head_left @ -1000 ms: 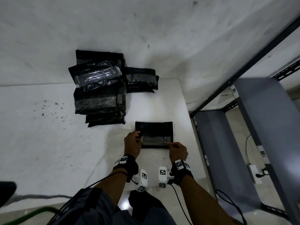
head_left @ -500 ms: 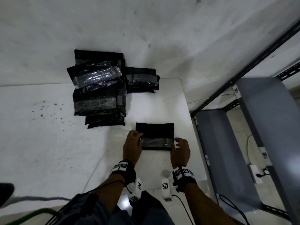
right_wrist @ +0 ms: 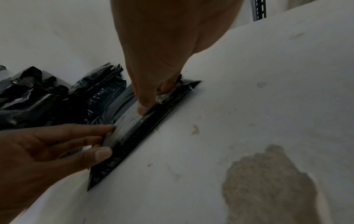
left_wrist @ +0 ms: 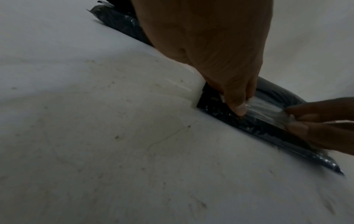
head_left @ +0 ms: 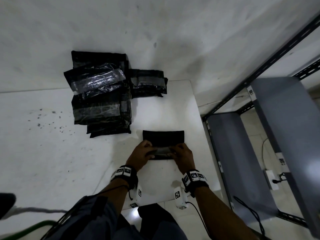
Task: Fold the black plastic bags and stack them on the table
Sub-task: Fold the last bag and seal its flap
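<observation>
White table [head_left: 52, 153], speckled | folded black bag [head_left: 162, 136] at near edge, its near half hidden by hands | left hand [head_left: 141, 155] and right hand [head_left: 183, 155] pinch its glossy clear strip [left_wrist: 264, 109] | crinkled bag pile [head_left: 100, 94] behind.

text: none readable | wrist bands [head_left: 126, 171]: black-and-white square code tags only | shelf rack [head_left: 251, 91], right: small labels, too blurred
</observation>
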